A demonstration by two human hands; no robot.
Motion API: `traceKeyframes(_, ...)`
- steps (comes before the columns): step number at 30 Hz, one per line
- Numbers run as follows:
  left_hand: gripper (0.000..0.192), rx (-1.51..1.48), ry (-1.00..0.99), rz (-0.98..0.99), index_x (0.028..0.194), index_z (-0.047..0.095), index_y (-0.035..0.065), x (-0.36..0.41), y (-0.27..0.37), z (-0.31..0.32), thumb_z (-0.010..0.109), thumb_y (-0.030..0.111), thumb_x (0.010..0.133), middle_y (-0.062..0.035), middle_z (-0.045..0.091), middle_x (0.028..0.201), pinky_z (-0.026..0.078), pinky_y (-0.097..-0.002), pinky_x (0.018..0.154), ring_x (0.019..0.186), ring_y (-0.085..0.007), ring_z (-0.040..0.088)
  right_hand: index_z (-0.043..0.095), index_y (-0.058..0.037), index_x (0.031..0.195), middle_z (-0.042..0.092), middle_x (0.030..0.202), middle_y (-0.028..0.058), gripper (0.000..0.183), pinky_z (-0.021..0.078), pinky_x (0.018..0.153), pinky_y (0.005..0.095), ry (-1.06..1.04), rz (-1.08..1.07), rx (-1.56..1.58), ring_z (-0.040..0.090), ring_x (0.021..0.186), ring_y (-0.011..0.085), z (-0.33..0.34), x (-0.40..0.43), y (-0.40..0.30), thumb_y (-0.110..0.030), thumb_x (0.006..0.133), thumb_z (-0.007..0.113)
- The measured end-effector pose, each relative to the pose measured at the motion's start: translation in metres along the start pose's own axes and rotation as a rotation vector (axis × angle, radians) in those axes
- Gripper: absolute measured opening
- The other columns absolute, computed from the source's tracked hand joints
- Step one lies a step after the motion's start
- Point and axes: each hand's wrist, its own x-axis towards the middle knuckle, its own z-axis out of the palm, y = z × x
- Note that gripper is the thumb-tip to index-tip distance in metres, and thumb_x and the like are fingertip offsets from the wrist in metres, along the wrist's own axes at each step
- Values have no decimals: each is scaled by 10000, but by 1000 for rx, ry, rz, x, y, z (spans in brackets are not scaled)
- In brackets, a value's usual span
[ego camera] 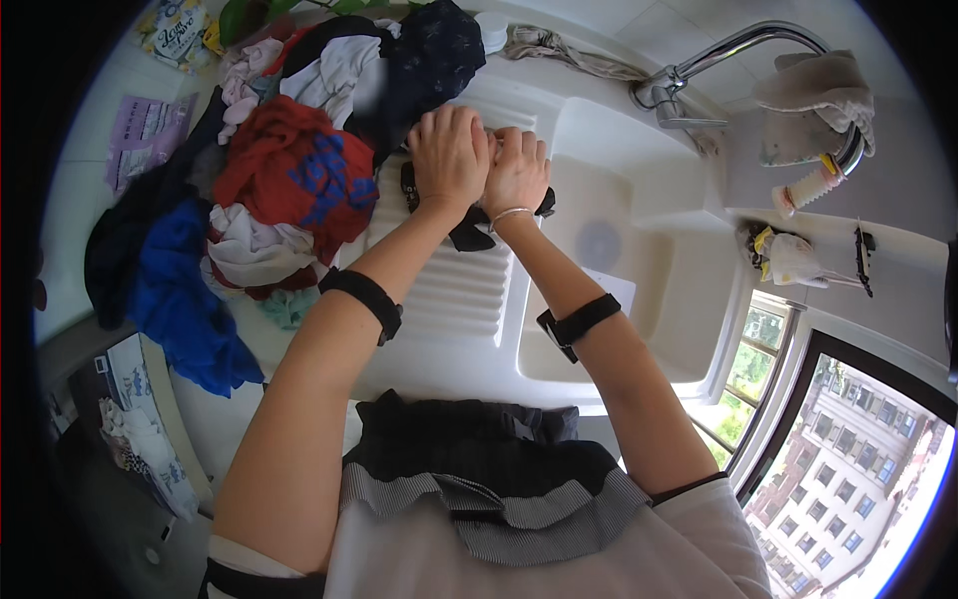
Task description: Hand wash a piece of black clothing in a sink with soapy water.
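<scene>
Side by side, my left hand (pixel 449 157) and my right hand (pixel 518 171) grip a small black cloth (pixel 473 232) with pale lettering on one end. Its ends stick out below and beside my hands; the middle is hidden under them. Both hands are over the ribbed washboard (pixel 449 288) of a white laundry sink, near its edge with the basin (pixel 673 299). A thin bracelet circles my right wrist. Just past my left hand lies a dark patterned garment (pixel 441 56), part of a heap of clothes.
Left of the washboard are a red garment (pixel 284 161), a blue garment (pixel 172 277) and a purple packet (pixel 146 138). A chrome faucet (pixel 673 86) stands at the back right, a grey cloth (pixel 816 105) draped over its spout. A window (pixel 846 449) is at right.
</scene>
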Motion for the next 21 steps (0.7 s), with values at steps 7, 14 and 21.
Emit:
traceKeyframes(7,536,-700,-470,-685,646,567,-11,-29,4,-48,477,465,875,-170,591,673,397,-410,688,714,-331,566,568,-58,789,548,770,115,183,395,657,422,-399,373,466,517,738,325,-43,-46,10,-230,848,554)
traceKeyframes(14,311,-252,-220,-133,544,509,65,-45,16,-39,542,187,828,-112,517,557,388,-418,574,575,-317,516,516,-97,756,494,736,76,70,375,605,386,-135,-57,146,513,687,278,-44,-74,-5,-150,801,526)
traceKeyframes(21,298,97,-54,-26,647,580,41,-31,9,-20,483,235,850,-95,600,802,361,-453,783,803,-261,554,570,-110,780,561,846,74,176,371,759,407,-66,206,96,521,884,275,-38,-50,-5,-284,804,576)
